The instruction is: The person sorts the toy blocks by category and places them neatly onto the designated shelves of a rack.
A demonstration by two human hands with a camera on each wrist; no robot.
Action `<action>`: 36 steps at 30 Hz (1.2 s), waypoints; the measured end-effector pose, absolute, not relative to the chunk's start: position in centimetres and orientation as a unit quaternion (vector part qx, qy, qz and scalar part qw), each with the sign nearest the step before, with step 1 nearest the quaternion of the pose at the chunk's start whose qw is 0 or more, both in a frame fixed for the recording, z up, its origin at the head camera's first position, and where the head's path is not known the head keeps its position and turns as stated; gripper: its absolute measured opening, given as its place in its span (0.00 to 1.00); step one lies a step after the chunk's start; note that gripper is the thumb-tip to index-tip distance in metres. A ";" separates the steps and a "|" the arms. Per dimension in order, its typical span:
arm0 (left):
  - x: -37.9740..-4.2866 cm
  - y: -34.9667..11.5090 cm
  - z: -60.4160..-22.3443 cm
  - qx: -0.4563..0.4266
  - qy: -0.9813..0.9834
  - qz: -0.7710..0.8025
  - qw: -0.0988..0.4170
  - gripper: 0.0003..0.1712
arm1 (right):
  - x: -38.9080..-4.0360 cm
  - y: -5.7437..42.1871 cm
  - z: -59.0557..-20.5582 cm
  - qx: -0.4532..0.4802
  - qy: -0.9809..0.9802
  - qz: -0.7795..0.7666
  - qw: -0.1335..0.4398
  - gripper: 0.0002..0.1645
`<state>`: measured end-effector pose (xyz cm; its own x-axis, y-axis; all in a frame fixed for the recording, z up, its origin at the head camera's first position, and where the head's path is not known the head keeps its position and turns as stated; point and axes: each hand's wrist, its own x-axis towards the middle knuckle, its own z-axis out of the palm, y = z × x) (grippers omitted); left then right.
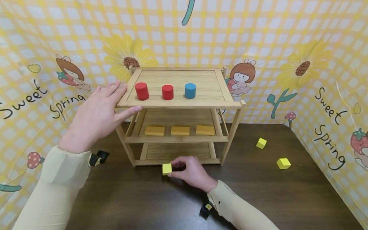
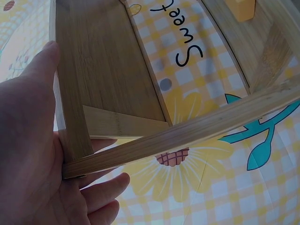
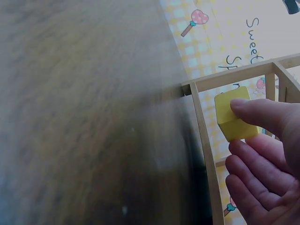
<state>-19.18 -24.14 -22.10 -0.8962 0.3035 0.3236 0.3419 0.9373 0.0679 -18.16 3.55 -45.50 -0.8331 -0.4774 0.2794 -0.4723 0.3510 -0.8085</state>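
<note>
In the head view my right hand (image 1: 193, 172) pinches a yellow cube (image 1: 166, 169) between thumb and fingertips, low in front of the shelf's bottom tier. The right wrist view shows the thumb laid on one face of that cube (image 3: 236, 115). My left hand (image 1: 99, 115) rests at the top left front corner of a three-tier wooden shelf (image 1: 178, 104), fingers stretched along the side and thumb along the front edge. On the top tier stand two red cylinders, a left one (image 1: 142, 91) and a right one (image 1: 168, 92), beside a blue cylinder (image 1: 190, 91).
Three orange-yellow flat blocks (image 1: 180, 131) lie in a row on the middle tier. Two more yellow cubes, a farther one (image 1: 261, 143) and a nearer one (image 1: 283, 163), sit on the dark table (image 1: 138, 201) right of the shelf. Patterned cloth (image 1: 184, 41) hangs behind and around.
</note>
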 end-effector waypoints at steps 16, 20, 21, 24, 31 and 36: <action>-19.2 -24.1 -22.2 -0.165 -0.971 -0.059 0.161 0.54 | -19.4 1.9 -45.5 -0.262 0.830 -0.492 0.002 0.18; -19.3 -24.1 -22.2 -0.166 -0.971 -0.060 0.163 0.54 | -20.0 1.4 -45.4 -0.254 0.839 -0.481 0.000 0.19; -19.3 -24.1 -22.2 -0.166 -0.970 -0.060 0.164 0.54 | -20.2 1.2 -45.3 -0.253 0.841 -0.479 0.001 0.19; -19.2 -24.2 -22.2 -0.167 -0.970 -0.061 0.166 0.54 | -20.7 0.7 -45.2 -0.243 0.848 -0.471 0.010 0.20; -19.2 -24.2 -22.2 -0.169 -0.969 -0.063 0.168 0.53 | -21.9 -0.6 -45.0 -0.224 0.856 -0.466 0.016 0.21; -19.2 -24.2 -22.2 -0.167 -0.970 -0.063 0.164 0.53 | -22.5 -1.6 -44.8 -0.218 0.859 -0.462 0.014 0.23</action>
